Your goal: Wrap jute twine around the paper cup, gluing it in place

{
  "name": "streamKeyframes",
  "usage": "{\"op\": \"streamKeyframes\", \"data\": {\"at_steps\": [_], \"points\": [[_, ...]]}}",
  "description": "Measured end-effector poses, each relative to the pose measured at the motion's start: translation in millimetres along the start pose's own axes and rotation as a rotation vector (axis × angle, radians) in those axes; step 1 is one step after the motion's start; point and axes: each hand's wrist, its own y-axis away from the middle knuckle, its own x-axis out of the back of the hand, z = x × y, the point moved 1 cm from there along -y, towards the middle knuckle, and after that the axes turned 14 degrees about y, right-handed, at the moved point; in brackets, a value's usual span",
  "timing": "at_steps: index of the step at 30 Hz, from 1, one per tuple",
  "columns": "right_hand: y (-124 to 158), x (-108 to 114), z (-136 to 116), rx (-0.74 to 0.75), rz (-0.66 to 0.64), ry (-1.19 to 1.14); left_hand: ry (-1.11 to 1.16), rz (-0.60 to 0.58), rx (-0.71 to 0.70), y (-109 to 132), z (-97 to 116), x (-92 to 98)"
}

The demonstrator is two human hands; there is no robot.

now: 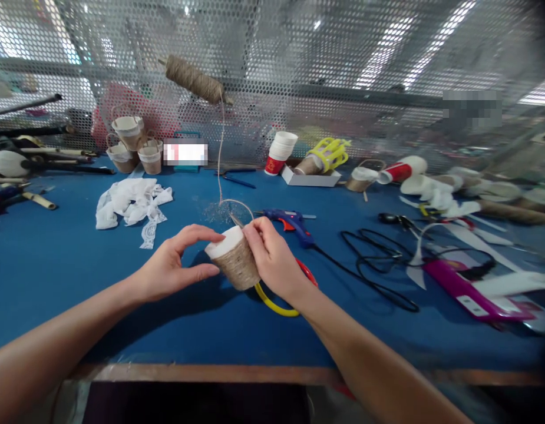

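A paper cup wrapped in brown twine (237, 266) is tilted between my hands above the blue table, its white end (225, 241) facing up and left. My left hand (177, 265) holds the cup at its left side, index fingertip on the white part and thumb by the side. In my right hand (272, 256) are scissors; their yellow and red handle loops (278, 308) show below and behind it, and a blade pokes out above. The right fingertips also pinch at the cup's upper edge, where the twine strand (220, 159) arrives from the hanging twine spool (195, 81).
A blue glue gun (294, 224) lies just behind my right hand, its black cord looping right. White lace (133, 203) is on the left. Twine-covered baskets (128, 132), stacked paper cups (281, 153) and a white box (311, 178) stand along the mesh. A magenta power strip (471, 291) sits at right.
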Motion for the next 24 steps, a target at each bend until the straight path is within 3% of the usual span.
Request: {"op": "streamKeyframes", "data": {"at_steps": [3,7,16,24], "points": [[-3,-2,4,-0.077,-0.006,-0.129,0.031,0.106,0.002,-2,-2,4.2],[-9,-4,11,-0.297,-0.101,-0.481,0.066,0.288,0.072,-4,-6,8.4],[-14,-1,8,-0.363,-0.147,-0.602,-0.086,0.189,0.140,-6,-11,5.6],[-14,-2,11,-0.301,-0.085,-0.512,-0.331,0.270,-0.097,-5,-7,6.9]]}}
